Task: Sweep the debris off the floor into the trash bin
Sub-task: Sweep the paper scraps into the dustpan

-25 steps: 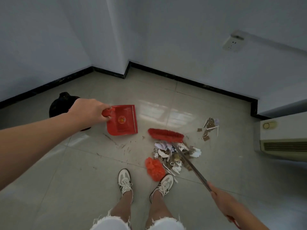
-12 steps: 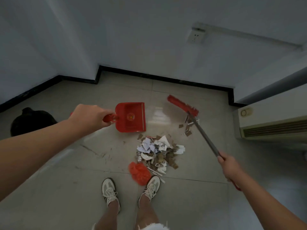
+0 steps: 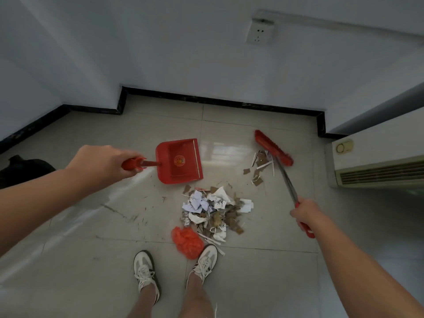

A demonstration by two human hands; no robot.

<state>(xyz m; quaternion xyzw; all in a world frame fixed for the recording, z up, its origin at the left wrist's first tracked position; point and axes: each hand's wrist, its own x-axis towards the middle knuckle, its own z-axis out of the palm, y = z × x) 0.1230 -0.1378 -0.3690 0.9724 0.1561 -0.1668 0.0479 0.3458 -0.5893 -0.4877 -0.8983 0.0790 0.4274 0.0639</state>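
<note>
Swinging out from the far edge of the heap, the red-bristled broom (image 3: 273, 150) now has its head beyond a loose scatter of brown cardboard scraps (image 3: 258, 167). The red plastic dustpan (image 3: 181, 160) has come in closer to the heap. The right hand (image 3: 305, 213) is clenched round the broom's metal shaft, just above its red grip. The left hand (image 3: 107, 164) is wrapped round the dustpan's short red handle.

The broom head lies on the far, right-hand side of the scraps, its long axis slanting from far-left to near-right. That puts the scraps between the bristles and the main heap of torn white paper and brown card (image 3: 215, 210), which lies nearer the person and to the left. A pull toward the feet and leftward should carry the strays into that heap.

The dustpan's open lip faces right, its near corner just beside the heap's far edge. Whether it rests on the pale tiled floor (image 3: 68, 260) or hovers just above it, I cannot tell. The black-bagged trash bin (image 3: 23, 168) sits at the far left, well apart from the heap and on the left hand's side. An orange mesh ball (image 3: 187, 242) touches the heap's near edge.
</note>
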